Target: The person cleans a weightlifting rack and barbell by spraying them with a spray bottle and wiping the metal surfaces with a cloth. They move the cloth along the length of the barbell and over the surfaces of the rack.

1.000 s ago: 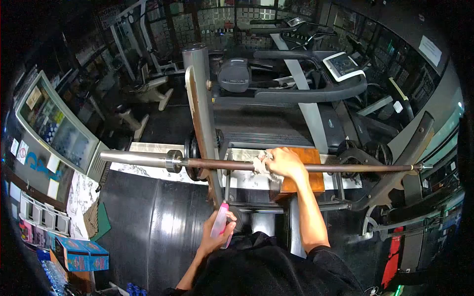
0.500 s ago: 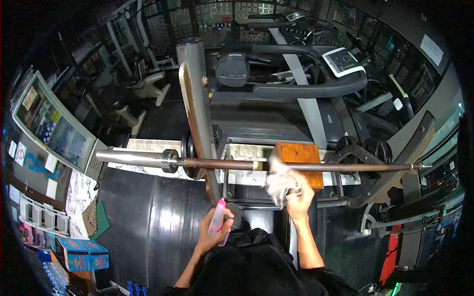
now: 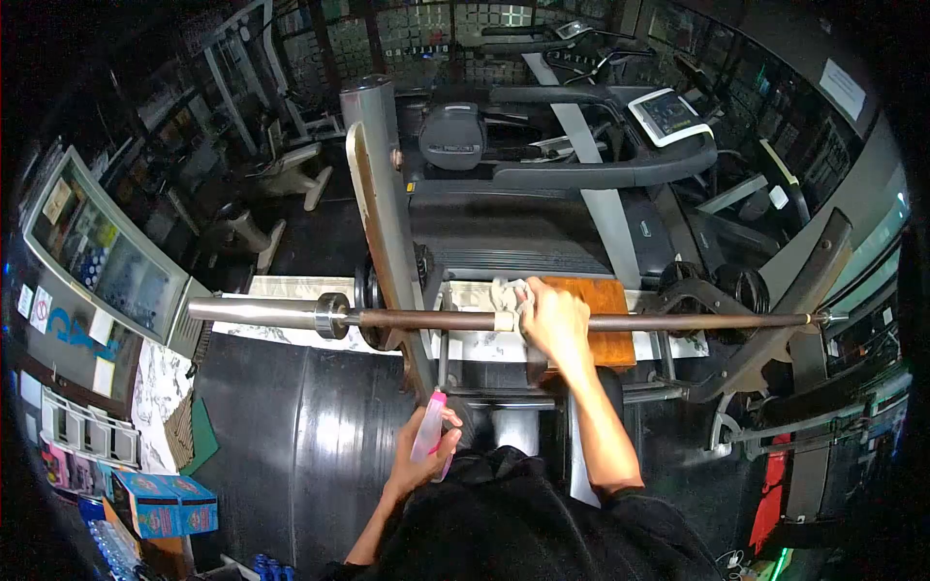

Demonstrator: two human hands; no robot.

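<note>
A long steel barbell (image 3: 426,319) lies across a rack in front of me. My right hand (image 3: 554,321) presses a crumpled white cloth (image 3: 511,295) onto the bar near its middle, beside a pale tape band. My left hand (image 3: 418,455) is low and close to my body, closed around a pink spray bottle (image 3: 429,434) held upright. A brown padded bench (image 3: 596,324) shows under the bar behind my right hand.
A grey upright post (image 3: 383,208) of the rack stands left of centre. A treadmill (image 3: 581,174) sits behind the rack. Black floor mat (image 3: 291,436) lies to the left. A glass-fronted cabinet (image 3: 97,252) and a blue box (image 3: 165,504) are at far left.
My right hand had dropped below the bar with the cloth hanging; it has gone back up and pressed the cloth onto the bar, slightly left of where it was first. The left hand stayed put.
</note>
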